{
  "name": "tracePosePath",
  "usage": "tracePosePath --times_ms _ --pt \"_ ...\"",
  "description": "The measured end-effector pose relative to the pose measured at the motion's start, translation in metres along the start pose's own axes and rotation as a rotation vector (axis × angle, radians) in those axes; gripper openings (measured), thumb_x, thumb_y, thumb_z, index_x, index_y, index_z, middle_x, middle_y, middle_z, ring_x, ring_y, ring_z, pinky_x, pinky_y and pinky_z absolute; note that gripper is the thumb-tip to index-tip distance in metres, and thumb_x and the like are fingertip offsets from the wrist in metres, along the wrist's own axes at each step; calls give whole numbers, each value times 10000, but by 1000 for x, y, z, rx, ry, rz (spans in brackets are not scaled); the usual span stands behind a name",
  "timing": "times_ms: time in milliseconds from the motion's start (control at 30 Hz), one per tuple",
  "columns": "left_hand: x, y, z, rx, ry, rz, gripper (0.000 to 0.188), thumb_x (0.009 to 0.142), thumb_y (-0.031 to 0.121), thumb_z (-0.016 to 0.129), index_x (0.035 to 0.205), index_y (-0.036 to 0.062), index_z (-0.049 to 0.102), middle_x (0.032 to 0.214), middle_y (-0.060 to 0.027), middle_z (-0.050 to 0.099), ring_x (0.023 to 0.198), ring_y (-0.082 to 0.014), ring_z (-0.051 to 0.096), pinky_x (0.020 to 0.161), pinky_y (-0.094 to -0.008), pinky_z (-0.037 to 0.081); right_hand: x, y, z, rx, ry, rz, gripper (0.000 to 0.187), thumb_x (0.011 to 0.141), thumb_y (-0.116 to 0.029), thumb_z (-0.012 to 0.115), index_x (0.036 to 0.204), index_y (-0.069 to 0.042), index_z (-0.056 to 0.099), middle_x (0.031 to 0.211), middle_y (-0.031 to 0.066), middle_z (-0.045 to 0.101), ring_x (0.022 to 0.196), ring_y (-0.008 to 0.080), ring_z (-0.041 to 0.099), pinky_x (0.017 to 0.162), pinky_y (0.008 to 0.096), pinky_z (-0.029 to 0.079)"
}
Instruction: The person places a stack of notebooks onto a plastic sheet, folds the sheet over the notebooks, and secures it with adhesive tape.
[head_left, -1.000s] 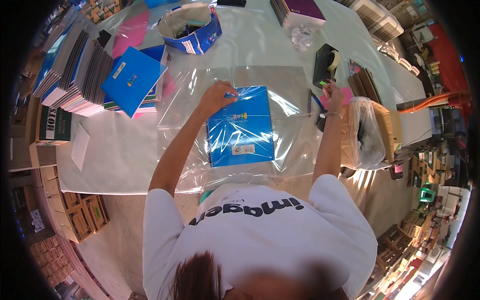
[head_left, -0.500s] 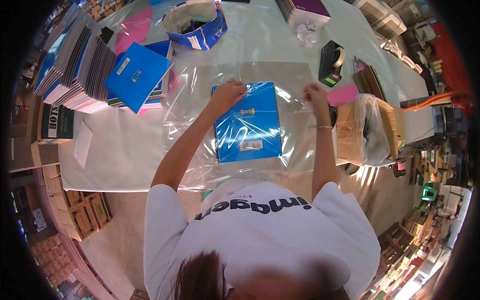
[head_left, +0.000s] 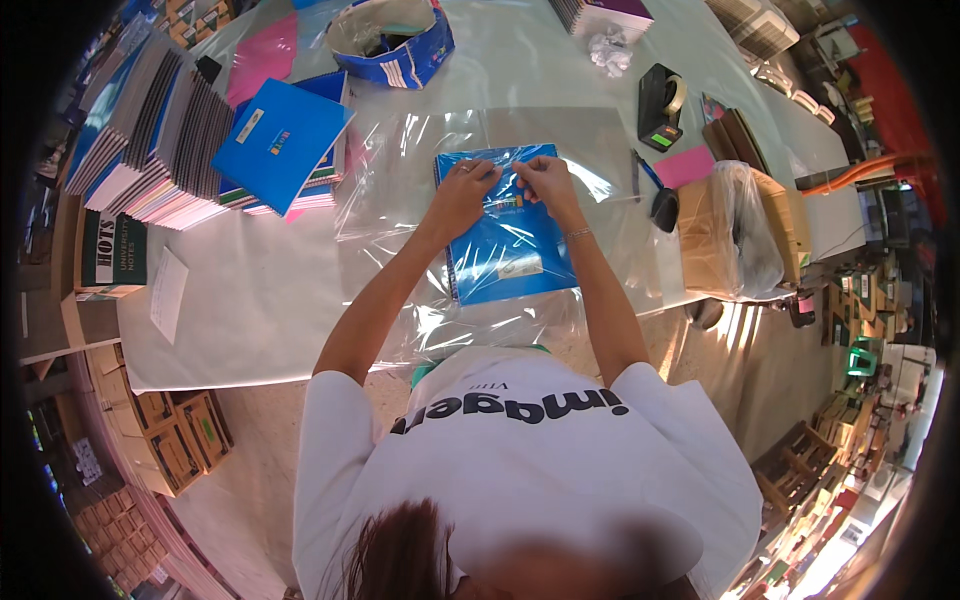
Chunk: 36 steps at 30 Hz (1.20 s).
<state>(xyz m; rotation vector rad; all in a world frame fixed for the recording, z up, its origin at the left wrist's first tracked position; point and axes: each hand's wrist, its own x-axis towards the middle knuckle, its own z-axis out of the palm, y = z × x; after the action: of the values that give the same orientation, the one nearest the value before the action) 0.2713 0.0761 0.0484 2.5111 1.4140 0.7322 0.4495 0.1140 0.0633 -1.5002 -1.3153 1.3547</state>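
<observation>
Left hand (head_left: 468, 195): fingers bent and close together over the top edge of the blue spiral notebook (head_left: 510, 245). Contact looks likely; cannot tell whether it grips or only presses. Right hand (head_left: 550, 182): just beside it at the same edge, thumb and fingertips drawn near a pinch; anything between them is too small to make out.

The notebook lies flat near the table's front edge, slightly turned, coil along its left side. Clear plastic film (head_left: 400, 190) spreads around it; glare suggests film over the cover too.

Handling, my judgement: notebook fairly light, stiff enough flat, best held by coil side and opposite edge. Film thin, slippery, quick to crease; take it near a border, flat fingers on the cover.

Right of the notebook: pen (head_left: 648, 170), pink paper (head_left: 685, 167), lined cardboard box (head_left: 705, 230). Beyond, upper right: tape dispenser (head_left: 658, 105). Well left: stacked spiral notebooks (head_left: 165, 140).
</observation>
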Motion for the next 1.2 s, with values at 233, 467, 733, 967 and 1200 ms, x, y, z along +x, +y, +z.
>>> tracePosePath --times_ms 233,467,733,967,1200 --pt "-8 4 7 39 41 -16 486 758 -4 526 1239 63 527 1171 -108 535 1163 -268 478 1078 -467 266 4 8 11 -134 60 -55 255 778 -168 701 633 20 607 565 81 621 402 119 567 373 234 429" --pt "9 11 21 158 109 -143 415 925 290 467 1318 158 472 1198 -126 517 1134 -311 487 1053 -531 262 17 -2 0 -251 -61 56 339 725 -271 757 564 -11 612 531 86 614 441 166 621 429 250 486" --pt "-52 2 19 174 167 -578 565 933 496 397 1423 220 339 1474 -158 258 1367 -382 207 1079 -598 134 -14 -5 -8 -951 70 -128 456 715 -485 718 732 -35 647 692 96 631 697 255 642 630 373 486" --pt "-167 77 -5 -294 -29 -310 892 765 626 576 1465 203 220 1519 -162 112 1397 -389 90 1105 -571 82 -128 49 -67 -684 10 -673 573 716 -366 748 1179 -104 537 1189 153 507 1083 350 480 919 424 394" --pt "-177 131 1 -129 -50 -353 1016 612 504 718 1460 208 241 1530 -128 109 1401 -368 100 1121 -542 120 -203 79 -83 -877 -379 -699 769 744 -289 728 1408 -161 362 1511 156 171 1385 405 129 1107 528 165"
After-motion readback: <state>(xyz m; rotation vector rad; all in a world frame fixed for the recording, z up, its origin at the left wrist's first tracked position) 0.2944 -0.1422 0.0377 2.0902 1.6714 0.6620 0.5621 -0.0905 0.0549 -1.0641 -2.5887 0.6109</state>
